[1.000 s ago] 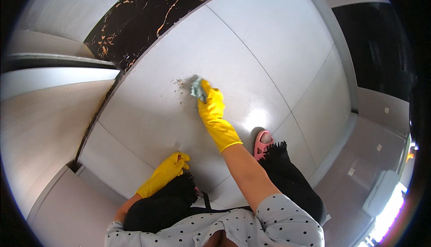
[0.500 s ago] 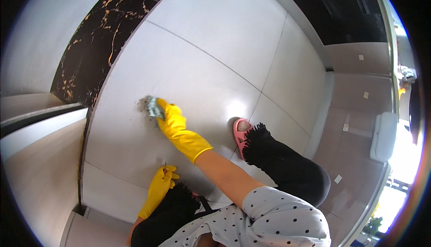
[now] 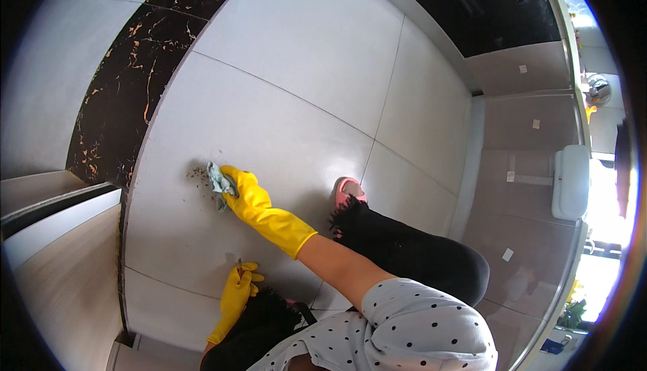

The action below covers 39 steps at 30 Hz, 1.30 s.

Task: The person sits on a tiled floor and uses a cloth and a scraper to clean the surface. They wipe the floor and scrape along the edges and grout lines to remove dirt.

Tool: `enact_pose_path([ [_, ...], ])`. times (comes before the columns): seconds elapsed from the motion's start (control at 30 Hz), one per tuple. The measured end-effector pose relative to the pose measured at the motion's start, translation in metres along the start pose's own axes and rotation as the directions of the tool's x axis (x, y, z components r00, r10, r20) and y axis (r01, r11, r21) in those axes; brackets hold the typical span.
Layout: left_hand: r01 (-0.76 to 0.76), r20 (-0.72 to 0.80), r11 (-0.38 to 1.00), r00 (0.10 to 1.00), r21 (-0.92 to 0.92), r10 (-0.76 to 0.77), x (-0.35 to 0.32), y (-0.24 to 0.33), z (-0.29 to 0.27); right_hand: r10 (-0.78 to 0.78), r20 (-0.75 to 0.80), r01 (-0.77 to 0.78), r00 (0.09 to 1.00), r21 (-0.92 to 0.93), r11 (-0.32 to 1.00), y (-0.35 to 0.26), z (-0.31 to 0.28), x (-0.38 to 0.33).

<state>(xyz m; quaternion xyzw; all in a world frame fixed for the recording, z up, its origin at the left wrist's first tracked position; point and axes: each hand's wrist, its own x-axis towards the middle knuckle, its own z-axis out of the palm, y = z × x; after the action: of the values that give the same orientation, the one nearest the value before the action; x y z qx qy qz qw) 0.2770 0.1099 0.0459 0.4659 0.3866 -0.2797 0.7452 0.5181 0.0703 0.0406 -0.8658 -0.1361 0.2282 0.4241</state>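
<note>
Tiled floor (image 3: 290,47): pale grey with dark seams, bounded toward the left by a black marble border (image 3: 128,81) with orange veins.
Right hand (image 3: 244,192): in a yellow rubber glove (image 3: 286,231), closed on a grey-green cloth (image 3: 217,179); the arm stretches well forward, probably because the crumbs (image 3: 195,175) lie beyond easy reach of a crouch.
Cloth's place: down on the tiles, between the gloved fingers and the crumbs, apparently bunched so that fabric rather than rubber meets the dirt.
Cloth's long axis: steep in view, running away from the body, its far end leaning slightly left, at an angle to the forearm.
Cloth's free side: faces left, right beside the scattered crumbs; whether it touches them I cannot tell.
Left hand (image 3: 237,290): gloved too, fingers bent, next to the black trouser leg (image 3: 259,330), perhaps kept aside for balance; whether it grips anything, I cannot tell.
Pink slipper (image 3: 342,194): set flat on the tiles, right of the cloth, likely widening the stance.
</note>
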Motion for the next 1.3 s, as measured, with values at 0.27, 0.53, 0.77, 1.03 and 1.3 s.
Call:
enact_pose_path([
  [0.27,-0.06,-0.027,0.985,0.998,-0.163,0.056,-0.002,-0.008,-0.006,0.009,-0.365,-0.016,0.931,-0.016,1.0,0.042,-0.056,0.025],
  [0.53,-0.119,-0.014,0.895,0.992,-0.431,0.125,-0.027,-0.006,-0.009,-0.099,0.014,0.099,0.995,-0.268,0.958,0.021,-0.034,0.065],
  [0.77,-0.181,-0.189,0.858,0.977,-0.481,0.1,-0.031,-0.028,-0.017,0.215,0.461,-0.329,0.861,0.182,0.927,-0.05,-0.107,0.097],
  [1.03,-0.138,-0.058,0.924,0.99,-0.356,0.126,-0.005,-0.012,-0.001,-0.112,0.483,0.293,0.868,-0.317,0.902,-0.037,-0.207,0.097],
  [1.3,-0.06,-0.066,0.942,0.997,-0.33,0.041,0.004,-0.006,-0.002,-0.369,0.577,0.618,0.728,-0.32,0.718,0.011,-0.229,0.087],
])
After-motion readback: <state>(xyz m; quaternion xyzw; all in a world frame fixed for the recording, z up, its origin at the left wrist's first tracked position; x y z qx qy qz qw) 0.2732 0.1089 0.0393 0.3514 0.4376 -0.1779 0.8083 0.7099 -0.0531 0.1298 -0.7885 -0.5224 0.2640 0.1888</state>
